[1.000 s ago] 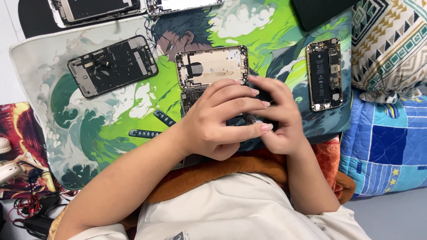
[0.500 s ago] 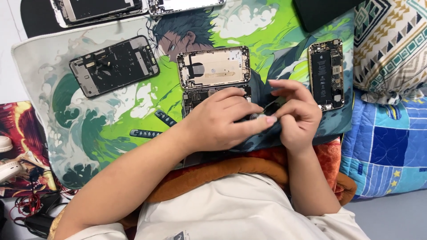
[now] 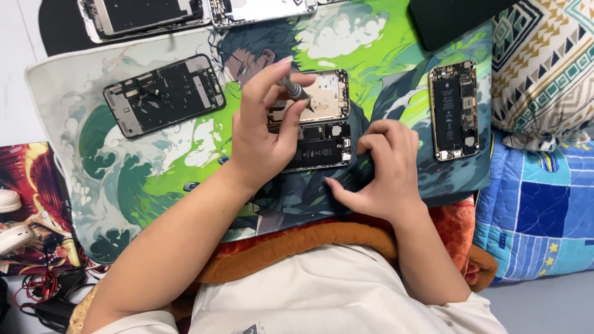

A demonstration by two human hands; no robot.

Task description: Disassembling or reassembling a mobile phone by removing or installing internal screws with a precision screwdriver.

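Opened phone [image 3: 312,120] lies near the middle of the green illustrated mat [image 3: 154,179], back shell facing up with its inner side exposed; the upper portion shows a bare pale metal plate, the lower portion a dark battery and small boards. Judged state of work: the casing is already open and the display is off this unit, while the battery and lower components are seated in the shell, so the internals remain to be dealt with. Other units sit apart on the mat: a dark gutted shell [image 3: 164,94] to the left, a gold-edged open phone [image 3: 453,110] to the right, and two more partly cut off at the top edge. Left hand [image 3: 263,133] is raised over the opened phone, wrist bent back, thumb and first two fingers pinched narrowly around a small screwdriver [image 3: 296,91] with a grey knurled shaft; the tip is hidden behind the fingers, so contact with a screw cannot be confirmed. Right hand [image 3: 377,170] rests low on the mat just beside the phone's lower right corner, fingers curled and pressing down near the edge; whether it pinches a small part cannot be told. Both forearms come in from the bottom of the view, over an orange cushion [image 3: 297,238].
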